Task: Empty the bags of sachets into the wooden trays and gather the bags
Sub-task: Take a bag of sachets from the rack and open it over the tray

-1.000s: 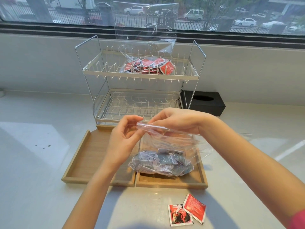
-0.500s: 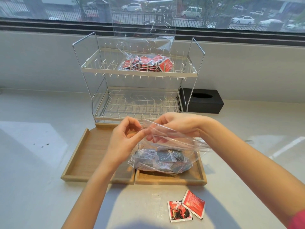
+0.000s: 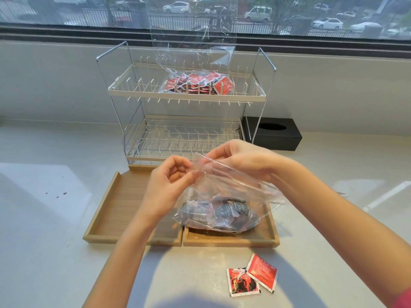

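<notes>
A clear zip bag (image 3: 224,196) filled with dark grey sachets (image 3: 222,215) rests in the right wooden tray (image 3: 231,241). My left hand (image 3: 166,187) and my right hand (image 3: 242,161) both pinch the bag's top edge above the trays. The left wooden tray (image 3: 106,210) next to it holds nothing. A second clear bag with red sachets (image 3: 198,84) lies on the top shelf of the white wire rack (image 3: 186,97). Two loose red sachets (image 3: 252,278) lie on the counter in front of the trays.
The rack's lower shelf (image 3: 182,141) stands just behind the trays. A black tissue box (image 3: 273,133) sits to the right of the rack. White counter stretches left and right of the trays, with a wall and a window behind.
My hands have worked along the bag's top edge, and the seal now looks parted between them. The bag of dark sachets stays in the right tray.
</notes>
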`<state>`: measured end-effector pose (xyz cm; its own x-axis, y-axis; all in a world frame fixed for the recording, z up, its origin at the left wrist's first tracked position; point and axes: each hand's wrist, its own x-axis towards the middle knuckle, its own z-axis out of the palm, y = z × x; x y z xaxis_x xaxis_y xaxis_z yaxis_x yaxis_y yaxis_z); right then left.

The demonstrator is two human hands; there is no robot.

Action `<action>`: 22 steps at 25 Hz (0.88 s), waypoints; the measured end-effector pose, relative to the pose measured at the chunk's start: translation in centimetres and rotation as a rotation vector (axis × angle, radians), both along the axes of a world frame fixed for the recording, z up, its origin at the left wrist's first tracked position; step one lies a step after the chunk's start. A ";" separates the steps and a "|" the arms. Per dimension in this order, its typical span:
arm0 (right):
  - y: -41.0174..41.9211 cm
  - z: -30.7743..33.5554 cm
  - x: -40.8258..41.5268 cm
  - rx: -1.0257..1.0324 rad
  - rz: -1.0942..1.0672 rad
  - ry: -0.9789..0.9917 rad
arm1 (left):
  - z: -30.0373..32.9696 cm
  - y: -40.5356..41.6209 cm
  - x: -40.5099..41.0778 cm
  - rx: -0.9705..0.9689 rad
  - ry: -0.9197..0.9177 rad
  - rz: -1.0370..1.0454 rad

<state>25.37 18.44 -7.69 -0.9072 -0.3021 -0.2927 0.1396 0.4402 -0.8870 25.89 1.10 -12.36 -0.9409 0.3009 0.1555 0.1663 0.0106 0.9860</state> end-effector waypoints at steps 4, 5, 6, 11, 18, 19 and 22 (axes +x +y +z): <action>2.4 2.9 -0.4 -0.253 -0.205 0.144 | -0.4 -1.3 0.0 -0.010 -0.035 0.051; 3.0 3.5 -0.4 -0.288 -0.225 0.174 | -0.4 -1.5 0.0 -0.025 -0.027 0.054; 3.3 3.8 -0.5 -0.259 -0.211 0.201 | -0.3 -1.5 -0.1 -0.043 -0.012 0.042; 3.0 1.4 -0.7 -0.115 -0.182 0.055 | 0.3 -0.5 -0.4 -0.074 0.051 0.027; 5.2 0.6 -0.1 0.117 0.079 -0.084 | -0.1 -0.8 -0.6 -0.032 0.029 0.025; 5.4 0.8 -0.1 0.124 0.042 -0.014 | -0.2 -0.8 -0.7 0.000 0.007 0.011; 5.8 2.4 0.0 0.021 -0.153 0.223 | -0.2 -1.1 -0.7 0.026 -0.009 0.012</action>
